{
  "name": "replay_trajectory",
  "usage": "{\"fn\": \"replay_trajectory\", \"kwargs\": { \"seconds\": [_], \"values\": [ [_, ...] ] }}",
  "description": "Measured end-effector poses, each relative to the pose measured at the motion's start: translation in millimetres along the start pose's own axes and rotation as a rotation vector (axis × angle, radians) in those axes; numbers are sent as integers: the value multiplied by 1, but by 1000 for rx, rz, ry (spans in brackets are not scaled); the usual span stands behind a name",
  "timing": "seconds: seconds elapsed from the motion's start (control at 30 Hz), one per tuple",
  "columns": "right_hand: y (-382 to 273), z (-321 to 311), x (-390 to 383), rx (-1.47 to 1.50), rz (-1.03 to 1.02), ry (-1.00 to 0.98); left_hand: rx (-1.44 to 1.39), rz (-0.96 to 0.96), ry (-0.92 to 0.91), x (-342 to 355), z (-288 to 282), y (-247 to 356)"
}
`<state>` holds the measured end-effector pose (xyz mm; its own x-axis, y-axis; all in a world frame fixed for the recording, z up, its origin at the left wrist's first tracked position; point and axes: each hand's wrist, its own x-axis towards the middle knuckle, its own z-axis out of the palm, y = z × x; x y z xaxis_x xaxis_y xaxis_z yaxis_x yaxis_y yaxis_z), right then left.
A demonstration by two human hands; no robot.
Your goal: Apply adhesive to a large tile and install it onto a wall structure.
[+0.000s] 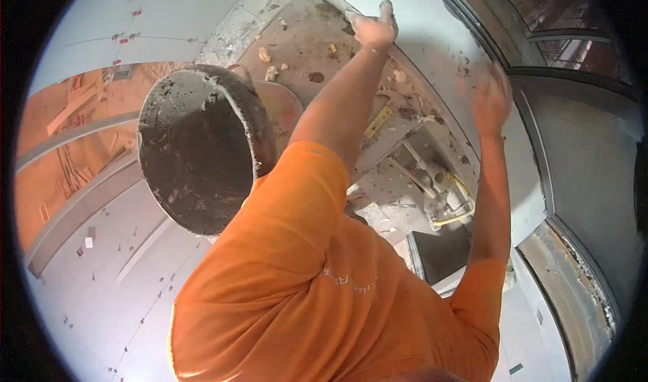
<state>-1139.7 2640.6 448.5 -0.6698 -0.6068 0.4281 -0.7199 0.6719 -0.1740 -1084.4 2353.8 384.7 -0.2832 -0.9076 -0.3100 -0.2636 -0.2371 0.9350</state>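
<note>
A white panel (439, 51) runs down the upper right beside a dark metal frame. My left hand (374, 28) is at the panel's inner edge, thumb raised and apart from the fingers, which rest at that edge. Lower along the same panel, near the frame, my right hand (491, 98) is slightly blurred, its fingers stretched out against the surface. Dark smudges mark the panel between my hands. To the left of my left arm stands a large round bucket (192, 152), its inside coated in grey mortar.
Below are a dusty floor (304, 51) with rubble, a yellow level (378, 122), a heap of tools and pipes (439, 186), and a dark board (439, 254). Orange boards (67, 173) lie at the left. A glazed dark frame (584, 166) borders the right.
</note>
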Motion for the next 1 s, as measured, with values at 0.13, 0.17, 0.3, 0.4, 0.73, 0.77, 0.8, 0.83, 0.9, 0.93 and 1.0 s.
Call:
{"fn": "replay_trajectory", "kwargs": {
  "seconds": [0.13,0.17,0.3,0.4,0.73,0.77,0.8,0.83,0.9,0.93,1.0],
  "values": [
    [-61,39,73,143,-2,90,-25,28,29,2,1,1],
    [-72,46,82,62,-61,111,-14,37,44,4,2,2],
    [-90,55,88,-43,-168,16,41,37,47,10,3,3],
    [-83,60,87,-10,-197,-29,22,-66,-11,8,3,4],
    [-91,49,54,293,-40,-130,436,-73,-65,3,-16,36],
    [-96,37,31,264,0,-124,656,-106,-206,2,-19,38],
    [-102,24,6,372,0,-73,769,-162,-289,3,-22,40],
    [-108,9,-25,484,56,2,766,-127,-267,-3,-22,40],
    [-122,-25,-93,327,159,-51,957,193,125,-13,-19,41],
    [-130,-42,-130,339,298,-158,887,260,127,-15,-15,44],
    [-143,-78,-203,398,446,-288,1028,813,16,-18,4,49]
  ]
}}
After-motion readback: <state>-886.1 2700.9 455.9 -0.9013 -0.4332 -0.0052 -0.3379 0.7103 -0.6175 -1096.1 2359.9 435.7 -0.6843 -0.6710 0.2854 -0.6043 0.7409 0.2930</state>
